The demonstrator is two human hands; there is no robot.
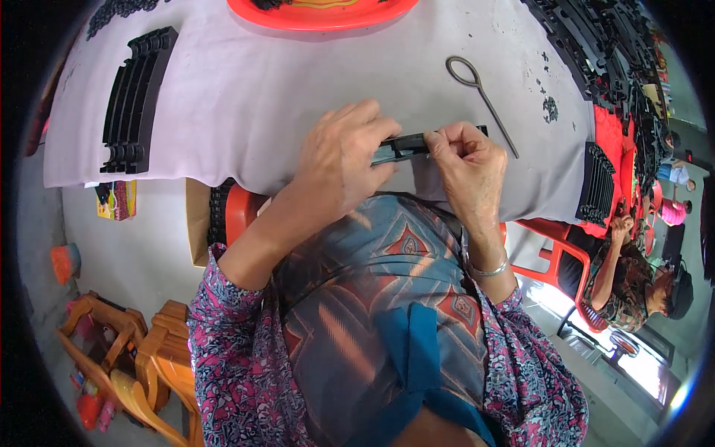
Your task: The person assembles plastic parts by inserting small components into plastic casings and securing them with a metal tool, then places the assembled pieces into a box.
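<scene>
Between both hands, just over the near edge of the cloth-covered table, is a long narrow black plastic part [408, 146]. My left hand [346, 153] is closed around its left end, thumb below and fingers above. At the right end, my right hand [471, 153] pinches the part with thumb and curled fingers; the fingertips partly hide it. Beyond my right hand a dark metal rod with a looped end [488, 104] lies on the cloth. A ribbed black plastic piece [138, 100] rests at the table's left side.
A red tray [324, 22] stands at the far edge. Many black plastic parts [596, 45] are piled far right, and small black bits [550, 109] lie scattered nearby. A person [633, 287] sits by a red chair [555, 257] at right. Wooden chairs [160, 357] stand lower left.
</scene>
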